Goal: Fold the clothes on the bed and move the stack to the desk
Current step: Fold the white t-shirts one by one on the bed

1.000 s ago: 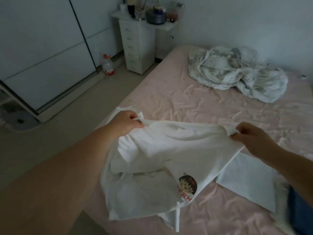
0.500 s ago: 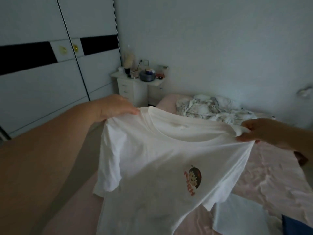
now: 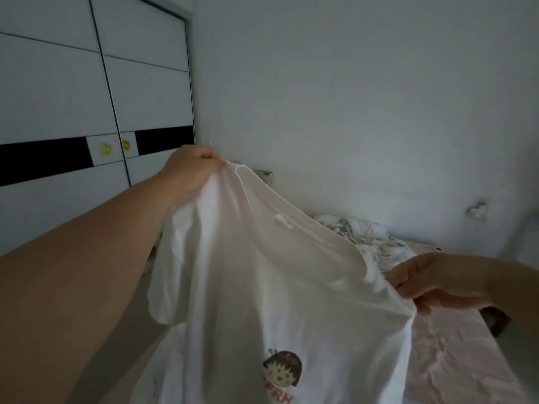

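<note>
Now that the shirt [image 3: 256,287] has been lifted clear of the bed [image 3: 455,354], it hangs open in the air, ready to be laid flat for folding.

Left hand [image 3: 189,170] pinches one shoulder high up; right hand [image 3: 437,282] pinches the other shoulder lower, fingers curled into the cloth, so the neckline slants down to the right. The shirt is white, thin and creased, with a cartoon face print near the bottom edge and a sleeve drooping on the left.
</note>
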